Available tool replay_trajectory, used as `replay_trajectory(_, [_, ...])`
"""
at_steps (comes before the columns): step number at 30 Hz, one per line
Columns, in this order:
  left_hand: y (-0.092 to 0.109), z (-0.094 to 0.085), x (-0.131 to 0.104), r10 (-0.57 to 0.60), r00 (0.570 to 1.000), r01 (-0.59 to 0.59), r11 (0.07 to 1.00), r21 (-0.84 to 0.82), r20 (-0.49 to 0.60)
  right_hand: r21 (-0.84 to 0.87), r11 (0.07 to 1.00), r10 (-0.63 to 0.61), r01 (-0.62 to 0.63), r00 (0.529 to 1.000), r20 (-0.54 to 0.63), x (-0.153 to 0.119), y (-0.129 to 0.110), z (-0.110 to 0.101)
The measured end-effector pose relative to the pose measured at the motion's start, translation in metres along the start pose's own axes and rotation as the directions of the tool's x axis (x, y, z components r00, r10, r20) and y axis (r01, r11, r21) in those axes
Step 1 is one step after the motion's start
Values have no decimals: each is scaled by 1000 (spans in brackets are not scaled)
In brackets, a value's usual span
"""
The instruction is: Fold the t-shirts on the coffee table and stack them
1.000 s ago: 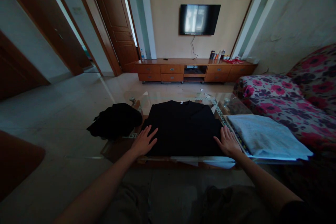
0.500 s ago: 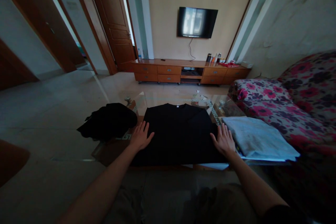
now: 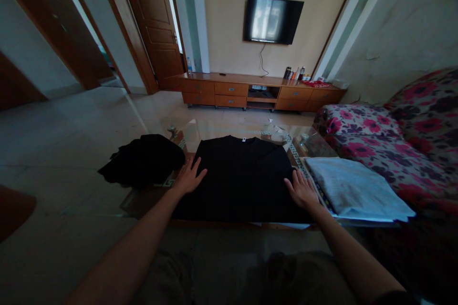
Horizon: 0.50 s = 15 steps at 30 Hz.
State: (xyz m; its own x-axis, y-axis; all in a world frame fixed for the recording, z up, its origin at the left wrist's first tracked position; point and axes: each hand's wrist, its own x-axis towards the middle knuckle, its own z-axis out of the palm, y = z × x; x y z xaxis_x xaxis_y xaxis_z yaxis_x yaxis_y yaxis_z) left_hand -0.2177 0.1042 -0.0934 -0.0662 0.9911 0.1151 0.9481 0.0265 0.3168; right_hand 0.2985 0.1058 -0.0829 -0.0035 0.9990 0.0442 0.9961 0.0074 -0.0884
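Black T-shirt (image 3: 243,176) spread flat, collar away from the viewer, on the middle of the glass counter (image 3: 214,128), hem reaching the near edge. Left hand (image 3: 186,178) laid palm down on the shirt's left border, fingers spread and pointing toward the collar; holding nothing. Right hand (image 3: 301,189) laid palm down on the shirt's right border, fingers likewise spread, pinching nothing. Compared with half a second earlier: both hands placed much as before along the garment's two sides, the left a little higher in view and nearer the crumpled dark garment (image 3: 143,159); shirt itself unchanged in outline; camera view shifted slightly. Crumpled dark garment heaped at the left edge of the counter, partly overhanging it, just beside the left hand. Folded pale grey cloth (image 3: 354,190) stacked at the right edge, just beside the right hand. Floral sofa (image 3: 386,138) beyond the right edge; wooden cabinet (image 3: 257,93) and wall-mounted television (image 3: 272,19) at the far wall.
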Motion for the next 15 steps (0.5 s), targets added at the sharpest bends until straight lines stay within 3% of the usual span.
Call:
replay_trajectory(3, [6,-8,20,-107,992,102,992,-71,-68,28,998,51,-48,995,-86,22,-12,-9])
replay_trajectory(9, [20,-13,62,-131,954,135,991,-2,-269,162,976,169,-143,972,-161,87,-37,-23])
replay_trajectory(15, [14,-2,95,-160,946,177,984,36,-281,236,961,198,-146,956,-216,134,-38,-8])
